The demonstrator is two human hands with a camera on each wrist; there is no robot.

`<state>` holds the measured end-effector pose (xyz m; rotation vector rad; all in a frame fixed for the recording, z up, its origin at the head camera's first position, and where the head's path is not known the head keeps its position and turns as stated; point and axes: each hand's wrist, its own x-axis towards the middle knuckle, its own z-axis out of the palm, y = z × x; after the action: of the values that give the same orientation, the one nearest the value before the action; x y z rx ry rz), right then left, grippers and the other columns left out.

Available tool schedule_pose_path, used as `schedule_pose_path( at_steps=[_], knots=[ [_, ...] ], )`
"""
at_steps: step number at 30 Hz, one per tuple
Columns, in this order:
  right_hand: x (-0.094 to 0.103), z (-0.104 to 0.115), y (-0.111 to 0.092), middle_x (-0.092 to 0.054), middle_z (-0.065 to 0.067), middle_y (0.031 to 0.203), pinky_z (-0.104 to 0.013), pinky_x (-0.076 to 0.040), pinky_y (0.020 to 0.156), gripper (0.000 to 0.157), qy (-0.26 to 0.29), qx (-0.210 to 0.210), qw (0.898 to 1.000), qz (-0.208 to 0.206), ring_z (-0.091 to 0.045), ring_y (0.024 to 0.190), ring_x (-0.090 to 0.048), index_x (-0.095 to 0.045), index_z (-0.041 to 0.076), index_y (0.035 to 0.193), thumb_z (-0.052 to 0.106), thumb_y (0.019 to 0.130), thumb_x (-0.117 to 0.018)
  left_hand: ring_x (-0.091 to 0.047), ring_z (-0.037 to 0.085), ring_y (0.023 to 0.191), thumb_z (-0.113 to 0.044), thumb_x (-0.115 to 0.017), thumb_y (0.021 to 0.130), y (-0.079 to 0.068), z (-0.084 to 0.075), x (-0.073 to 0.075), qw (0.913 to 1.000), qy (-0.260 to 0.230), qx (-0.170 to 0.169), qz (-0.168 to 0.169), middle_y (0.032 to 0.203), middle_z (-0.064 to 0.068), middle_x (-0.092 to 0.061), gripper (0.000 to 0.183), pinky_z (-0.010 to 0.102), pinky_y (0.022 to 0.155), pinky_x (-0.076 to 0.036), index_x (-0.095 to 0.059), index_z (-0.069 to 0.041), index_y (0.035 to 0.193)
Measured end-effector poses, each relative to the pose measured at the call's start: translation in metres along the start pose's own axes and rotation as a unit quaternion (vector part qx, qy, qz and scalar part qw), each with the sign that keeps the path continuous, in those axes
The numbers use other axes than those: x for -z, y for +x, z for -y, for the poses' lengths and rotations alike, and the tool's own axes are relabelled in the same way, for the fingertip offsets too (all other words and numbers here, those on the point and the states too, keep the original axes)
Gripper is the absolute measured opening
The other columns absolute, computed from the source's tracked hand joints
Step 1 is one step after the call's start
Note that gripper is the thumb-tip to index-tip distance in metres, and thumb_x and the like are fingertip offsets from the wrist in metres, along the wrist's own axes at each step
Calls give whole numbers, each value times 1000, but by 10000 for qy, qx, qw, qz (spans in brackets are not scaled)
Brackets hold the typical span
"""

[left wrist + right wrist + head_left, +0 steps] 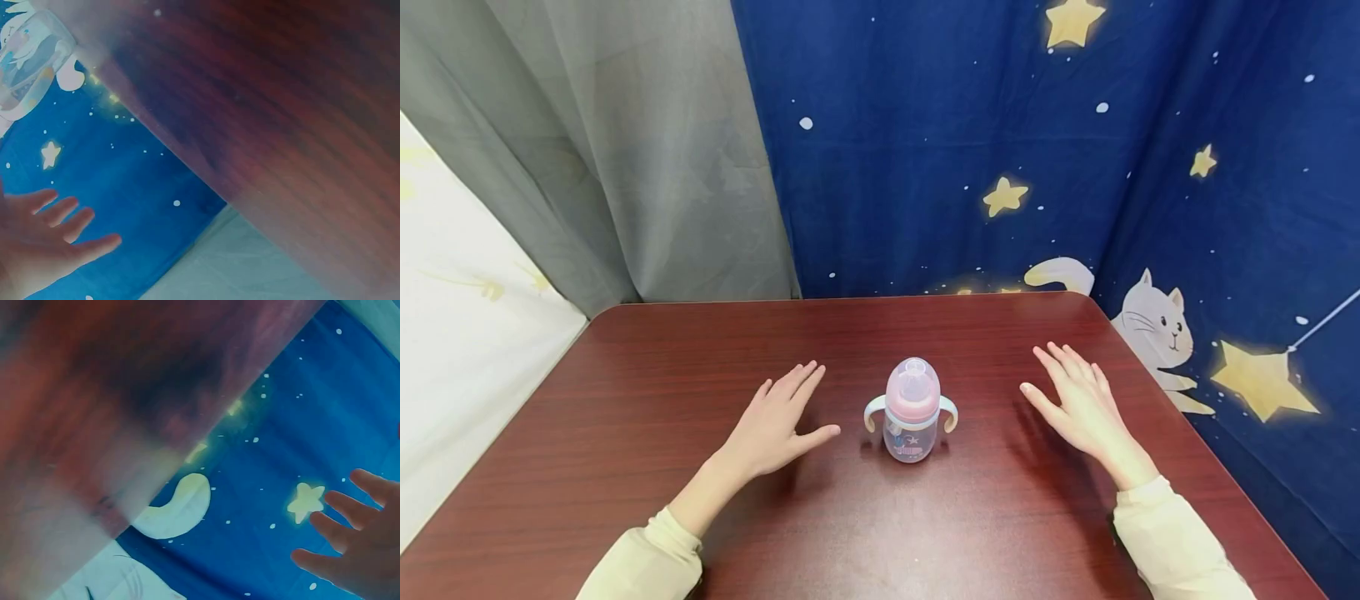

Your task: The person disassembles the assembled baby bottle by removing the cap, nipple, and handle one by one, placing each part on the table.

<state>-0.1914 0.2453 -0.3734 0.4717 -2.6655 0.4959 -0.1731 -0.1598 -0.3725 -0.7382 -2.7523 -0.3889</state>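
Note:
A baby bottle (912, 410) with a pink domed cap, a clear printed body and two white side handles stands upright on the table. To its left is my left hand (775, 425), fingers extended and thumb pointing toward the bottle, touching nothing. My right hand (1078, 408) hovers to the bottle's right, fingers spread and holding nothing. In the left wrist view part of the bottle (34, 62) shows at the upper left, with my left hand (47, 244) below it. The right wrist view shows my right hand (362, 534) without the bottle.
The dark red wooden table (700, 358) has rounded far corners. Behind it hang a grey curtain (662, 167) and a blue curtain (910, 167) printed with stars and a white cat. A white cloth (460, 333) borders the left side.

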Motion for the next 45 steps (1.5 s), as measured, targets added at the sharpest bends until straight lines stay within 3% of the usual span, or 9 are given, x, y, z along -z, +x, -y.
schedule_pose_path(
  at_steps=[6, 12, 16, 22, 27, 33, 39, 45],
  knots=[
    [7, 11, 16, -48, -16, 120, -52, -27, 88, 46, 119, 383, 9958, -821, -32, 115, -37, -52, 4, 118, 29, 80, -62, -41, 21, 115, -59, -60, 71, 9, -10, 4, 9927, -1152, 25, -347, 127, 5, -45, 83, 42, 90, -34, -35, -12, 134],
    [12, 32, 33, -54, -9, 114, -44, -34, 86, 40, 388, 633, 9915, -1070, -25, 108, -44, -56, 8, 115, 27, 80, -63, -42, 14, 114, -56, -67, 66, 21, -20, -9, 9789, -2041, 95, 26, 125, 2, -47, 87, 39, 89, -36, -31, -17, 135],
    [15, 51, 43, -55, -5, 114, -41, -37, 85, 39, 483, 824, 9911, -932, -21, 107, -45, -57, 12, 115, 30, 81, -61, -42, 17, 114, -50, -71, 64, 30, -26, -21, 9714, -2358, -57, 288, 124, 5, -48, 90, 39, 91, -34, -30, -14, 135],
    [15, 79, 55, -56, -1, 112, -41, -40, 81, 40, 499, 1092, 9910, -596, -18, 105, -48, -57, 15, 115, 38, 83, -56, -45, 19, 112, -48, -74, 63, 41, -31, -36, 9636, -2622, -335, 402, 120, 5, -51, 92, 38, 90, -35, -30, -10, 134],
    [11, 96, 58, -56, 0, 113, -42, -40, 82, 42, 413, 1253, 9910, -215, -19, 107, -47, -57, 19, 117, 45, 84, -51, -45, 13, 110, -47, -74, 63, 45, -35, -43, 9557, -2861, -454, 528, 121, 2, -51, 93, 35, 88, -36, -28, -10, 134],
    [7, 109, 59, -55, 1, 113, -40, -42, 79, 48, 280, 1350, 9904, 87, -18, 104, -49, -54, 21, 120, 53, 85, -45, -48, 6, 100, -48, -74, 63, 49, -37, -48, 9547, -2863, -644, 496, 115, -4, -52, 89, 29, 83, -39, -28, -15, 133],
    [2, 116, 59, -56, 2, 112, -38, -43, 75, 57, 66, 1371, 9898, 369, -16, 100, -52, -52, 24, 123, 62, 81, -41, -51, 7, 90, -47, -75, 61, 50, -41, -49, 9597, -2710, -519, 524, 108, -4, -55, 90, 28, 75, -42, -29, -16, 132],
    [-3, 118, 57, -58, 3, 109, -36, -44, 70, 61, 36, 1413, 9885, 532, -14, 95, -54, -52, 23, 122, 65, 78, -43, -52, 6, 95, -44, -76, 62, 53, -42, -52, 9564, -2796, -522, 664, 107, -4, -56, 89, 28, 79, -42, -29, -16, 133]
  ],
)
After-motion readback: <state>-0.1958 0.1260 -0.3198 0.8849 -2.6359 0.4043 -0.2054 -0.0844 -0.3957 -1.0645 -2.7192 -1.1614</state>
